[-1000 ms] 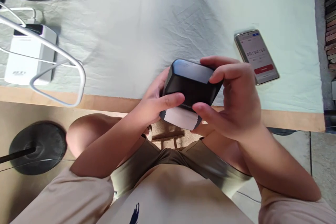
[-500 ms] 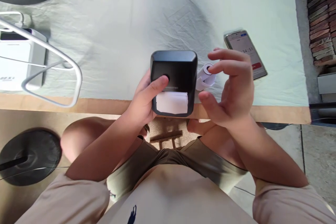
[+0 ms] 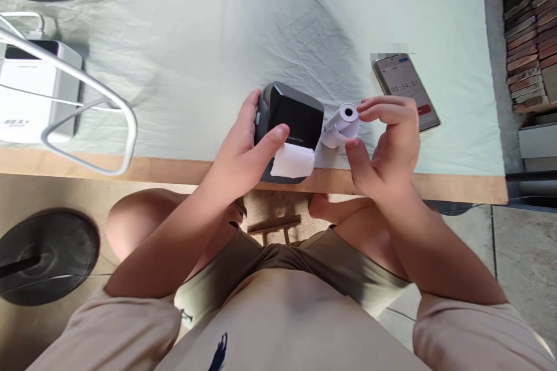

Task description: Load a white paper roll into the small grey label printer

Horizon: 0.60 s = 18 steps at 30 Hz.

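Observation:
My left hand (image 3: 243, 153) grips a small black label printer (image 3: 292, 117) that rests near the table's front edge, thumb across its front. A strip of white paper (image 3: 293, 161) sticks out of the printer's slot toward me. Just right of the printer a small white paper roll (image 3: 342, 124) lies on the pale cloth. My right hand (image 3: 387, 145) hovers beside the roll with fingers curled and apart, fingertips close to its end; I cannot tell whether they touch it.
A phone (image 3: 407, 90) showing a timer lies at the right. At the left stand a white power bank (image 3: 30, 93) with cables and a white metal frame (image 3: 87, 90). A dark fan base (image 3: 47, 255) sits on the floor; brick wall (image 3: 528, 29) at right.
My right hand let go of the printer and moved to the paper roll. My left hand lowered the printer onto the table and turned it.

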### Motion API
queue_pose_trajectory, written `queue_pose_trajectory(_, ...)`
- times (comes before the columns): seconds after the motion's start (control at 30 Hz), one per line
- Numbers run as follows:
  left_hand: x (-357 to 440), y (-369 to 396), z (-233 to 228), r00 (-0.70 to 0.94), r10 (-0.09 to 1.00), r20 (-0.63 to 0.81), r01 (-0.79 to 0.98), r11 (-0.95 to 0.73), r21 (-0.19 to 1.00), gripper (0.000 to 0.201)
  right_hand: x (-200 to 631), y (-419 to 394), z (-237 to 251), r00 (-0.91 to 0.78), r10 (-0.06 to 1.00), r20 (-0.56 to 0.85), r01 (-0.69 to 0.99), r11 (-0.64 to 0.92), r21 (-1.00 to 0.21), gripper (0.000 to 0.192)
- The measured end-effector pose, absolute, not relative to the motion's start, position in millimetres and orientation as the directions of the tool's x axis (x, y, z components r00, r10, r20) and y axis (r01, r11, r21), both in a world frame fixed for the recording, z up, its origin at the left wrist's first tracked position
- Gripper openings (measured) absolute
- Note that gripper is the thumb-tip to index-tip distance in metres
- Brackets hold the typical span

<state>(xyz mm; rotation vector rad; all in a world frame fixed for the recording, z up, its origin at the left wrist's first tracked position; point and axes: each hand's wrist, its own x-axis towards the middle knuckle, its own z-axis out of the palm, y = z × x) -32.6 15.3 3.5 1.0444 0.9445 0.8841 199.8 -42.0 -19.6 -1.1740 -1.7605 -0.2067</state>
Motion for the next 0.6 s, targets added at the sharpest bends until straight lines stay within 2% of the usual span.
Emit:
queue_pose_trajectory(0.13,-44,17,16,0.300,0.945,-0.132,0.106,0.104,0.989,0.051,197,-45,-17,-0.044,0.653,0.756,0.806,0.471,-0.360,0.022)
queue_pose_trajectory(0.23,-48,20,15,0.271,0.957,-0.106,0.308,0.018,0.951,0.039,194,-47,-14,-0.042,0.679,0.733,0.816,0.448,-0.367,0.021)
queue_pose_trajectory(0.3,-48,25,10,0.254,0.961,-0.106,0.444,-0.018,0.896,0.040,193,-46,-14,-0.053,0.669,0.742,0.810,0.464,-0.360,0.021)
queue_pose_trajectory(0.4,-47,32,8,0.262,0.961,-0.093,0.512,-0.057,0.857,0.052,193,-43,-13,-0.074,0.640,0.765,0.792,0.503,-0.345,0.020)
queue_pose_trajectory(0.47,-51,31,19,0.297,0.948,-0.114,0.617,-0.099,0.781,0.053,195,-44,-9,-0.066,0.647,0.760,0.778,0.510,-0.367,0.017)
queue_pose_trajectory(0.5,-56,28,29,0.315,0.938,-0.145,0.699,-0.126,0.704,0.052,197,-46,-5,-0.036,0.656,0.754,0.767,0.502,-0.400,0.018)
queue_pose_trajectory(0.57,-71,18,51,0.392,0.877,-0.278,0.836,-0.213,0.506,0.046,206,-54,4,0.120,0.724,0.679,0.736,0.394,-0.550,0.035)
queue_pose_trajectory(0.6,-80,11,61,0.424,0.862,-0.279,0.836,-0.253,0.488,0.049,213,-59,10,0.215,0.764,0.608,0.710,0.306,-0.635,0.047)
